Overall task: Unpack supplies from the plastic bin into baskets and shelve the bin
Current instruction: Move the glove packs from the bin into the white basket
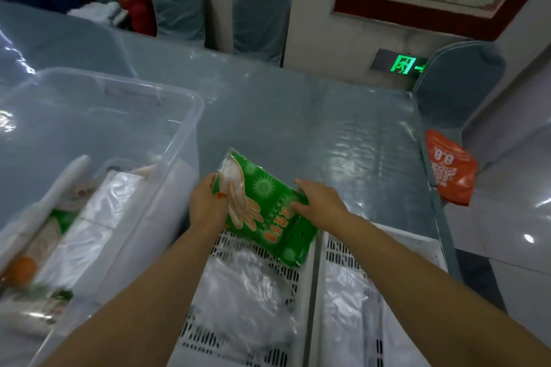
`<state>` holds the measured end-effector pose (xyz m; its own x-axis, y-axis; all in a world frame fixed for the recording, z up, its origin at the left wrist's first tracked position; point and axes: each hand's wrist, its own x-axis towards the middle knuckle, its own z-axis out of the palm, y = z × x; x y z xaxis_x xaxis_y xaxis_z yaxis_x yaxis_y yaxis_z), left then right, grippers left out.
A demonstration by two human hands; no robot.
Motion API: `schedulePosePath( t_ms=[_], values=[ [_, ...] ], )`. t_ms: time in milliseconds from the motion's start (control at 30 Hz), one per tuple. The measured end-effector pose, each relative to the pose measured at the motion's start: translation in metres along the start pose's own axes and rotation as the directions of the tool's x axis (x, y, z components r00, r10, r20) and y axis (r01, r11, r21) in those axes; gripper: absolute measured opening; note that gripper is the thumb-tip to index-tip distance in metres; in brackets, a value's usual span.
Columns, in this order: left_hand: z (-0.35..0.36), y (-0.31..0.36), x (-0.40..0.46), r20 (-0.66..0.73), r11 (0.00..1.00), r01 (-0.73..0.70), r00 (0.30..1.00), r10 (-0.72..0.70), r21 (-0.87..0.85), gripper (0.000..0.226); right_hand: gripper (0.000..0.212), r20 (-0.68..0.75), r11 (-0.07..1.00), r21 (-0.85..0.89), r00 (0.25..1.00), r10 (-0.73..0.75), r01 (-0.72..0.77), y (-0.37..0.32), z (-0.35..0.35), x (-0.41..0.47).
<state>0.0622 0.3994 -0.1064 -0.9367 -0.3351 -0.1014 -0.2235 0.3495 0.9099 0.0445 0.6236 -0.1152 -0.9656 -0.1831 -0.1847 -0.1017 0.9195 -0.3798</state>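
A green plastic packet [262,202] with orange print hangs tilted over the far end of a white perforated basket [307,283]. My left hand [205,205] grips its left edge and my right hand [320,202] grips its right edge. Clear plastic bags lie in that basket. A second white basket [429,250] stands right of it, also holding clear plastic. At the left is the big clear plastic bin [185,143], with white packs, a green packet and an orange item inside.
The baskets and bin stand on a table under a glossy clear cover [313,116]. A red plastic bag [450,167] hangs off the table's right edge. Covered chairs [259,18] line the far side, with clothes piled at the back left.
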Motion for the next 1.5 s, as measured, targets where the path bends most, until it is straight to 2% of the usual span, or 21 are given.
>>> schedulePosePath(
  t_ms=[100, 200, 267, 333, 433, 467, 533, 633, 733, 833, 1100, 1267, 1500],
  values=[
    [0.002, -0.015, -0.002, -0.004, 0.987, -0.091, 0.996, 0.093, 0.132, 0.012, 0.033, -0.051, 0.992, -0.108, 0.996, -0.071, 0.065, -0.012, 0.009, 0.009],
    [0.003, -0.025, 0.002, -0.009, 0.888, -0.125, 0.990, 0.144, 0.443, 0.013, 0.024, -0.051, 0.993, -0.095, 0.996, -0.069, 0.064, -0.019, 0.009, 0.015],
    [0.004, -0.031, 0.002, 0.016, 0.815, -0.132, 0.989, 0.149, 0.565, 0.026, 0.024, -0.070, 0.993, -0.095, 0.994, -0.080, 0.073, -0.023, 0.007, 0.018],
    [0.005, -0.040, -0.006, 0.020, 0.727, -0.158, 0.981, 0.195, 0.668, 0.050, 0.025, -0.063, 0.985, -0.138, 0.991, -0.114, 0.105, -0.028, 0.003, 0.021],
    [0.008, -0.041, -0.018, 0.058, 0.574, -0.345, 0.887, 0.458, 0.743, 0.064, 0.019, 0.005, 0.980, -0.166, 0.994, -0.111, 0.110, -0.032, -0.003, 0.021],
    [0.009, -0.039, -0.017, 0.089, 0.538, -0.418, 0.842, 0.533, 0.732, 0.069, 0.019, 0.030, 0.982, -0.161, 0.995, -0.095, 0.098, -0.032, -0.004, 0.020],
    [0.009, -0.033, -0.010, 0.230, 0.437, -0.518, 0.797, 0.558, 0.735, 0.086, 0.021, 0.054, 0.987, -0.134, 0.995, -0.085, 0.091, -0.032, -0.005, 0.019],
    [0.011, -0.033, -0.003, 0.421, 0.320, -0.568, 0.802, 0.424, 0.758, 0.098, 0.030, 0.066, 0.996, -0.047, 0.995, -0.068, 0.071, -0.030, -0.006, 0.018],
    [0.014, -0.044, -0.009, 0.449, 0.344, -0.540, 0.837, 0.312, 0.768, 0.089, 0.038, 0.130, 0.996, 0.084, 0.991, -0.023, 0.012, -0.026, -0.006, 0.015],
    [0.015, -0.048, -0.012, 0.455, 0.369, -0.532, 0.845, 0.280, 0.762, 0.086, 0.020, 0.165, 0.986, 0.166, 0.986, -0.012, -0.016, -0.024, -0.005, 0.018],
    [0.010, -0.045, -0.013, 0.487, 0.353, -0.554, 0.832, 0.265, 0.754, 0.084, 0.021, 0.063, 0.988, 0.134, 0.996, 0.064, -0.072, -0.027, 0.011, 0.031],
    [0.005, -0.048, -0.012, 0.494, 0.313, -0.570, 0.819, 0.291, 0.760, 0.085, 0.015, -0.034, 0.951, 0.301, 0.995, 0.089, -0.074, -0.026, 0.020, 0.030],
    [0.004, -0.049, -0.017, 0.496, 0.375, -0.547, 0.837, 0.231, 0.748, 0.085, 0.015, -0.064, 0.931, 0.360, 0.994, 0.088, -0.059, -0.020, 0.021, 0.023]
  ],
)
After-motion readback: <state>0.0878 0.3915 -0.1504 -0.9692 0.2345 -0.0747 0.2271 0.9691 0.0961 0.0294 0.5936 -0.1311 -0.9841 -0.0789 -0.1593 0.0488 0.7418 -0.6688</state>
